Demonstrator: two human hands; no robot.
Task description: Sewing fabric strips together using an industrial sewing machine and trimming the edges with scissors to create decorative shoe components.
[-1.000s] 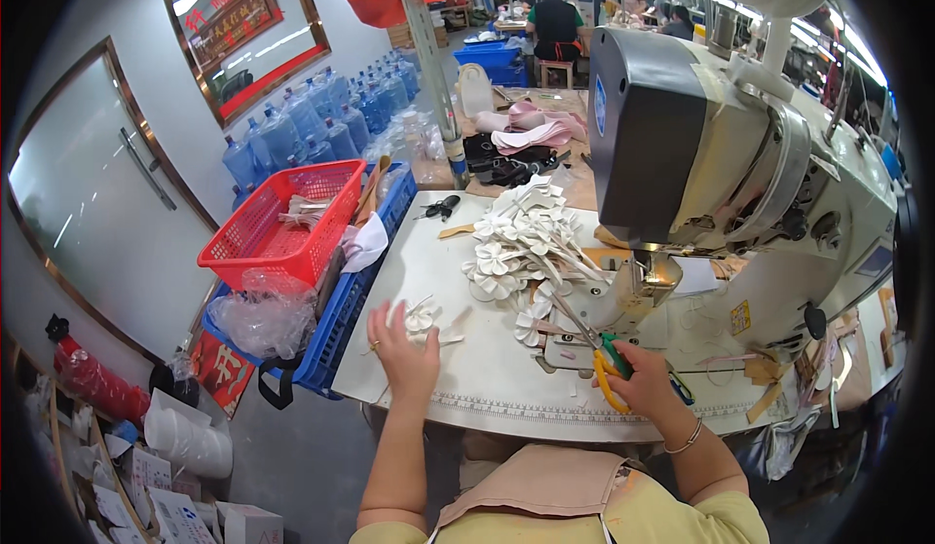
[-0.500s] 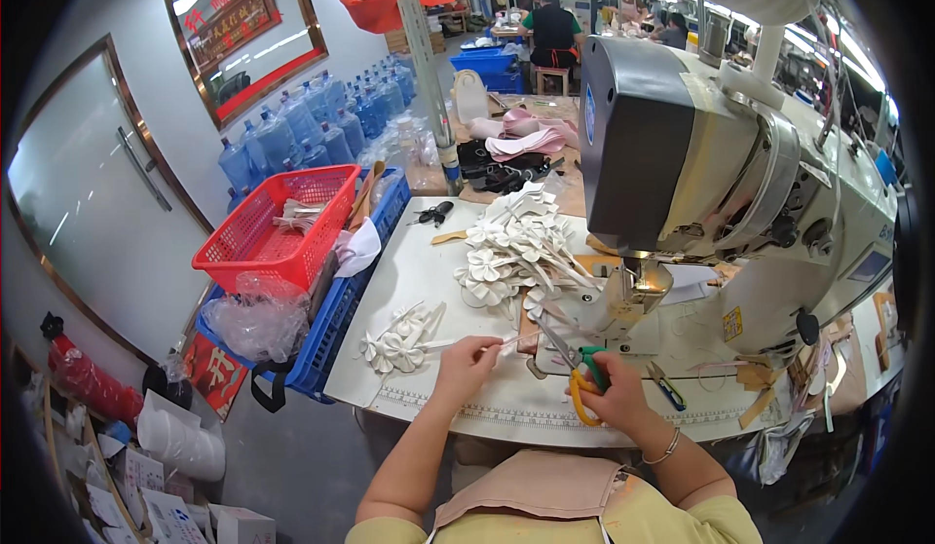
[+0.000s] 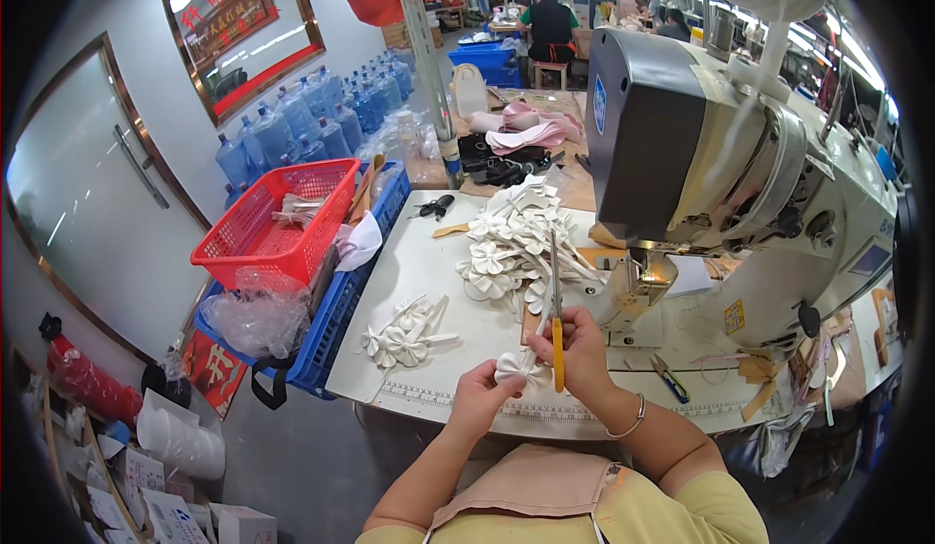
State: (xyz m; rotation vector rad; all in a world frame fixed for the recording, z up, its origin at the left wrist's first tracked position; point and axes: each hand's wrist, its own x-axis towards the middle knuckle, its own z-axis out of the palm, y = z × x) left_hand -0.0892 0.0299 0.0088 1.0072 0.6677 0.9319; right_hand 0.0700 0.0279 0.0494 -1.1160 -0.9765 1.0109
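One yellow label (image 3: 734, 316) marks the sewing machine (image 3: 651, 135), between 2 and 3 o'clock from one white, round-petalled flower (image 3: 519, 369) near the table's (image 3: 414, 262) front edge. The left hand (image 3: 475, 396) pinches it; the right hand (image 3: 582, 354), close beside at its stem, clamps one pair of yellow-handled scissors (image 3: 558, 344), blades toward 12. One flower pile (image 3: 516, 240) lies at 12, one smaller cluster (image 3: 399, 343) between 9 and 10, one snips (image 3: 671, 381) at 3.
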